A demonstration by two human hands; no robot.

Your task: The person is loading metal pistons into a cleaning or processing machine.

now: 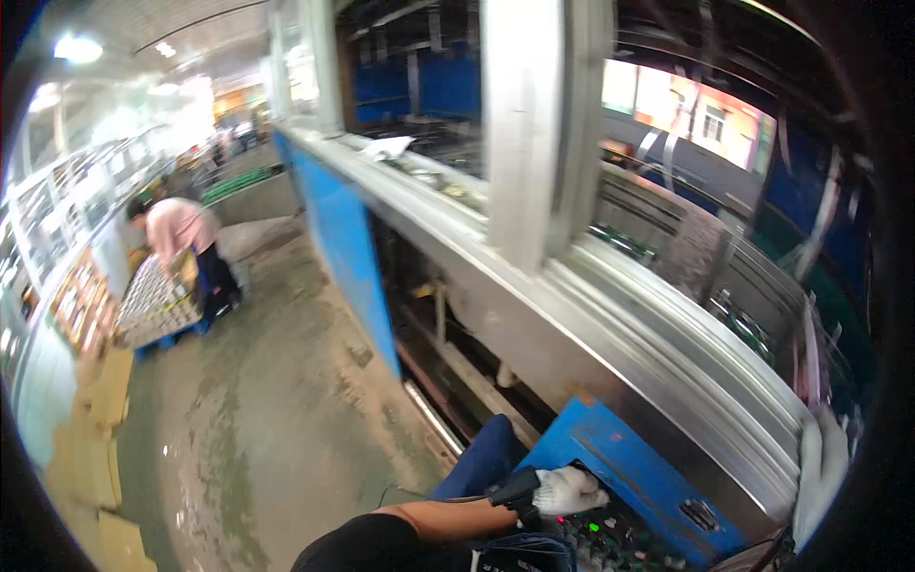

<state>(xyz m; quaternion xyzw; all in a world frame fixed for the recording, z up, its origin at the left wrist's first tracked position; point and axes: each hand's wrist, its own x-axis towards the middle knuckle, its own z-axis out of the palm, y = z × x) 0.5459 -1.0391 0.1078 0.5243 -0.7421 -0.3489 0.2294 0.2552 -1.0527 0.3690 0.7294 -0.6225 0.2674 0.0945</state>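
Observation:
My left hand [570,492], in a white knit glove with a dark band at the wrist, is at the edge of an opening in a blue metal panel [599,434]. Its fingers are curled in, and what they hold, if anything, is hidden. Just below it, small dark and greenish pieces [624,539] lie inside the opening, too blurred to name. At the far right, my right hand [822,467], also white-gloved, is beside the end of a silver metal sill [681,367], its fingers stretched upward.
A metal-framed machine with a thick upright post [521,124] rises ahead. Green glass-like items [743,324] sit inside it. Across the wet concrete floor [276,410], a person in pink [181,229] bends over a loaded blue pallet [172,340]. Flattened cardboard [86,467] lies at left.

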